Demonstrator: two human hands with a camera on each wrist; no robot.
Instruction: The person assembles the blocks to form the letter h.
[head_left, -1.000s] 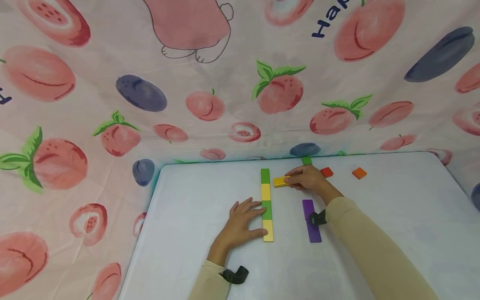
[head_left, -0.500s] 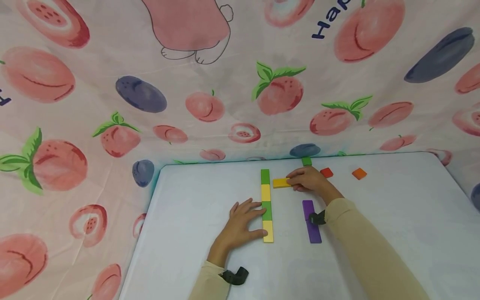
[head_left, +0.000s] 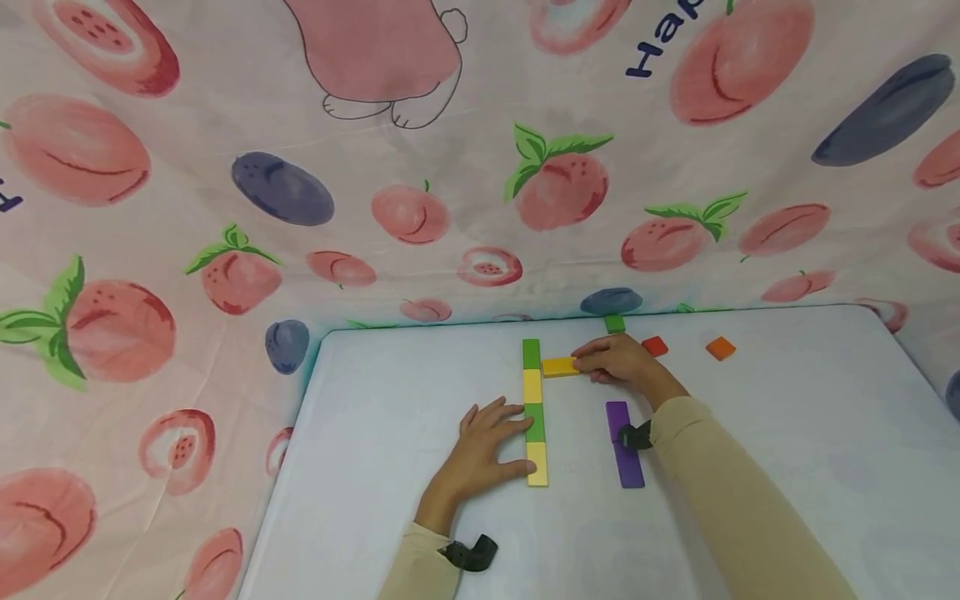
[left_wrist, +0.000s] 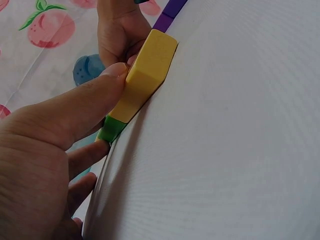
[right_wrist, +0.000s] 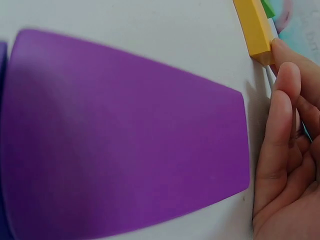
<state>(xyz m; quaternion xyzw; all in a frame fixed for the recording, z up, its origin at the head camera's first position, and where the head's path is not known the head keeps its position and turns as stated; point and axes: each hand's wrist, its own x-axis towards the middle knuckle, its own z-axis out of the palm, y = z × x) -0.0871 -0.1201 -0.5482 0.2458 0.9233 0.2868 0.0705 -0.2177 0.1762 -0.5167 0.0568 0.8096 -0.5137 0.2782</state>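
Several blocks form a straight column in the head view: a green block (head_left: 531, 354) at the far end, a yellow block (head_left: 532, 386), another green block (head_left: 534, 422) and a pale yellow block (head_left: 537, 464) nearest. My left hand (head_left: 482, 450) lies to its left, fingers spread; thumb and a finger touch the two nearest blocks. My right hand (head_left: 617, 362) pinches the right end of a deeper yellow block (head_left: 558, 367), whose left end meets the column's right side near the far green-yellow joint. In the right wrist view, that yellow block (right_wrist: 254, 30) is at my fingertips.
Two purple blocks (head_left: 630, 467) lie end to end under the right wrist. A green block (head_left: 615, 324), a red block (head_left: 655, 345) and an orange block (head_left: 721, 348) lie near the back edge of the white table (head_left: 360, 400). A fruit-print cloth (head_left: 450, 167) hangs behind.
My right hand's yellow block has slid slightly left, closing the small gap to the column, and lies straighter across. The left hand keeps its place.
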